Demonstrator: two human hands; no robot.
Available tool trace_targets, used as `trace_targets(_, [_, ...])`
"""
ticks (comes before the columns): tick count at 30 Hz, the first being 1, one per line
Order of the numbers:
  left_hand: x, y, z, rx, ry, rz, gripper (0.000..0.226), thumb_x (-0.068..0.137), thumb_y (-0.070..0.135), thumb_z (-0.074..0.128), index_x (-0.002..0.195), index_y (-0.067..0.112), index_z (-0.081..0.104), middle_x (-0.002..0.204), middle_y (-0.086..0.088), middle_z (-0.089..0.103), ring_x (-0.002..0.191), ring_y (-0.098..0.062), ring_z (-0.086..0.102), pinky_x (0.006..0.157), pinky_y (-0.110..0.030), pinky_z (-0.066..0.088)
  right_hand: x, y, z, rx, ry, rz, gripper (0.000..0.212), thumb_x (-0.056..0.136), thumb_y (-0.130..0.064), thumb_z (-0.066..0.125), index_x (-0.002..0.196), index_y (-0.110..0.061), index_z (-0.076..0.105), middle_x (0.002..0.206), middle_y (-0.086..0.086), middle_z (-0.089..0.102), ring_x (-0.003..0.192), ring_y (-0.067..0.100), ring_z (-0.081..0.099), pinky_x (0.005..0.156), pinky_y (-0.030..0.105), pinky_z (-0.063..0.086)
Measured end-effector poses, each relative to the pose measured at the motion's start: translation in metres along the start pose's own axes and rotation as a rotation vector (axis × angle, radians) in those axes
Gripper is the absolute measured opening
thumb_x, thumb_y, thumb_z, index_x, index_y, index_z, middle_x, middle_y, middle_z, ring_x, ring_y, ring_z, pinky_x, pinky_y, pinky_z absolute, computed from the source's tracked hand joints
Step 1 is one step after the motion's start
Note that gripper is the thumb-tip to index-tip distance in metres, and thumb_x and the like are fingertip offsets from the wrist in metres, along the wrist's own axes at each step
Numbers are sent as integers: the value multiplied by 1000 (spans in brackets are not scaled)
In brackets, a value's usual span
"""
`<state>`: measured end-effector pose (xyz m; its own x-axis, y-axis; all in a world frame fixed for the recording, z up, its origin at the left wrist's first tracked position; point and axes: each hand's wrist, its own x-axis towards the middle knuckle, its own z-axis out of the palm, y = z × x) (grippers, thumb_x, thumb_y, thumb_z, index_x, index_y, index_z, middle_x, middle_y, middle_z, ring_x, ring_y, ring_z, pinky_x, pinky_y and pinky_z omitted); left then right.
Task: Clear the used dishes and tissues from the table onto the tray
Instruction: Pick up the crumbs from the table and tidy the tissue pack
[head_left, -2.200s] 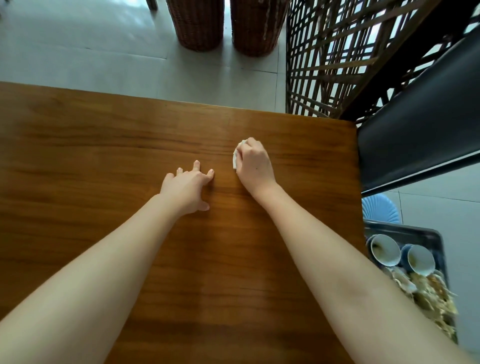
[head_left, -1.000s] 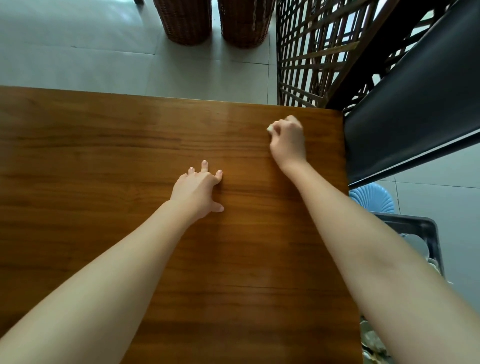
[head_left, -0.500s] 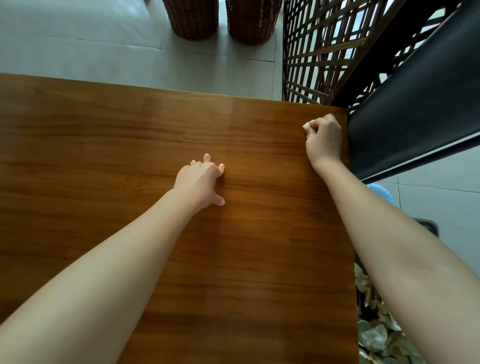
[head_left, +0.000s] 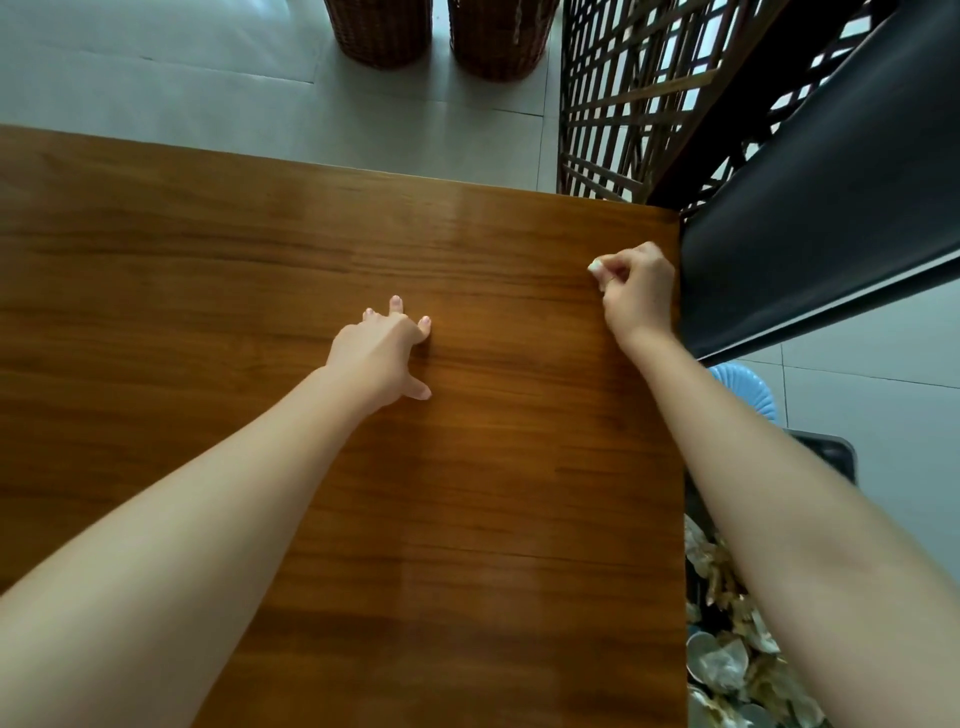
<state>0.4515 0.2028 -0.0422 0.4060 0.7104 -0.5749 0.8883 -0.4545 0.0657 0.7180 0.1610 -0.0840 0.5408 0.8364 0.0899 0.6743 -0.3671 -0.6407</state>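
At far right edge of brown wooden table (head_left: 208, 260), head view: right hand (head_left: 639, 296) curled round small white crumpled tissue (head_left: 595, 267), only a corner showing. Hand has moved from mid-table to the edge in two seconds. Left hand (head_left: 382, 353) spread, fingertips on wood, holding nothing. Dark plastic tray (head_left: 826, 449) beyond table's right side, holding shell scraps (head_left: 722, 665). Judgement: wipe ending, tissue goes to tray next.

One table (head_left: 208, 260), two hands (head_left: 382, 353) (head_left: 639, 293), one tissue (head_left: 594, 267), two wicker baskets (head_left: 384, 31) (head_left: 498, 36), one tray (head_left: 831, 452)
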Motion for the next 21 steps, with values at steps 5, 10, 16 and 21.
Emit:
trace_targets(5, [0,-6,8,-69,11,-9,90,80,38,72,150,34,17,160,-4,2,146,-32,11,104,-46,40,43,-4,3,-21,26,159,20,91,-20,62,104,-7,69,109,8,65,99,15,62,85,23,51])
trace_targets(10, [2,-9,14,-89,28,-18,89,80,38,73,150,36,17,160,-1,0,146,-30,9,103,-47,40,7,-6,-2,22,-53,101,15,90,-18,64,98,-8,70,106,6,63,94,10,58,75,11,43])
trace_targets(16, [-4,-6,22,-72,54,-23,84,87,39,64,151,36,10,161,-4,-4,147,-30,5,114,-50,21,-102,-8,-4,71,-139,-33,10,88,-4,63,92,-9,70,96,1,61,87,7,57,77,13,47])
trace_targets(21, [-33,10,47,-113,206,53,73,95,33,54,151,37,7,161,-4,-5,147,-27,5,115,-49,17,-176,-6,-6,118,-192,-85,14,87,-2,62,89,-14,70,90,-11,56,82,-1,56,75,7,45])
